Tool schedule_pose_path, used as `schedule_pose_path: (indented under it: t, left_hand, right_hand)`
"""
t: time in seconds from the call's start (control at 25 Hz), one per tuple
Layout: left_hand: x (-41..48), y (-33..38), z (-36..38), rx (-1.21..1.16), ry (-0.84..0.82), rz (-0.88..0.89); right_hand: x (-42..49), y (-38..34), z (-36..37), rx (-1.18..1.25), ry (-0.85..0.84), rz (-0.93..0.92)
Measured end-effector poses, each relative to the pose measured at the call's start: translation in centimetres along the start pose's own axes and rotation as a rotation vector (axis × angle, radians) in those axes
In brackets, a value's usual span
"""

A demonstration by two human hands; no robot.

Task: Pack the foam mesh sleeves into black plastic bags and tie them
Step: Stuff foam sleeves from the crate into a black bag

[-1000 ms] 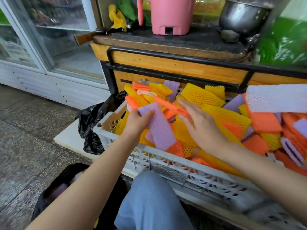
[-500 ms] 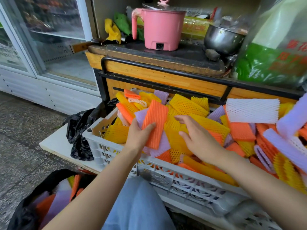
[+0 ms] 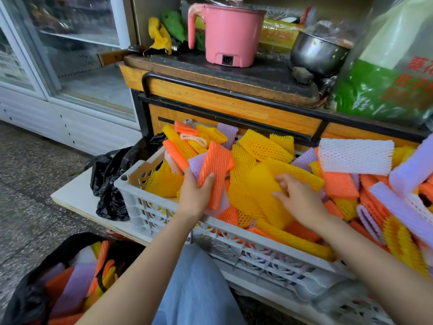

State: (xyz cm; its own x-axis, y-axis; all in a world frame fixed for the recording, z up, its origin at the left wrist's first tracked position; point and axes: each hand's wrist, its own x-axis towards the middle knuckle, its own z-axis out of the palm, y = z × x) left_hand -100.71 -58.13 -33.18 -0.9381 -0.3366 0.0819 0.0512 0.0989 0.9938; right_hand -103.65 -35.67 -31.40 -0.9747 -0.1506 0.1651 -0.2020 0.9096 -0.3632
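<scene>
A white plastic crate (image 3: pixel 234 245) in front of me is heaped with yellow, orange, purple and white foam mesh sleeves. My left hand (image 3: pixel 195 195) grips a small stack over the crate's left end: an orange sleeve (image 3: pixel 216 167) on top of a purple sleeve (image 3: pixel 199 163). My right hand (image 3: pixel 297 198) pinches a blurred yellow sleeve (image 3: pixel 262 184) lifted off the pile at the crate's middle. An open black plastic bag (image 3: pixel 30 299) on the floor at lower left holds several sleeves.
The crate stands on a white board (image 3: pixel 77 200) with a crumpled black bag (image 3: pixel 110 181) at its left end. Behind is a wooden cabinet (image 3: pixel 210 95) carrying a pink pot (image 3: pixel 229 34) and a steel pot (image 3: pixel 316 55). A glass-door fridge (image 3: pixel 70 55) stands left. My knee (image 3: pixel 196 285) is below.
My left hand's stack gained an orange sleeve on the purple one. My right hand let that orange sleeve go, moved right and picked up a yellow sleeve.
</scene>
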Motion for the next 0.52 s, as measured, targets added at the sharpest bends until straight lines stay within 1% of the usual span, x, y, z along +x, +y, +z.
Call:
schedule_pose_path:
  t: [0.08,0.12,0.2,0.32,0.4,0.48,0.52]
  left_hand:
    - [0.0,0.1,0.0,-0.02,0.003,0.003]
    - [-0.1,0.2,0.0,-0.042,0.002,0.004]
    - [-0.4,0.4,0.0,-0.088,-0.019,-0.001]
    - [-0.5,0.4,-0.2,-0.12,-0.047,-0.063]
    - [-0.2,0.3,-0.5,-0.145,-0.08,-0.119]
    - [-0.2,0.4,-0.8,-0.177,-0.172,-0.125]
    - [-0.3,0.4,-0.9,-0.154,-0.215,-0.122]
  right_hand:
    - [0.4,-1.9,-1.5,0.187,0.161,-0.022]
    - [0.5,-3.1,-2.0,0.28,0.187,-0.04]
    - [0.4,-5.7,-2.3,0.393,0.125,-0.094]
    - [-0.1,-8.3,-0.7,0.372,-0.006,-0.196]
    - [-0.1,-9.1,0.9,0.341,-0.012,-0.219]
    - [-0.1,-9.4,2.1,0.346,-0.013,-0.21]
    - [-0.1,-9.5,2.6,0.35,-0.015,-0.206]
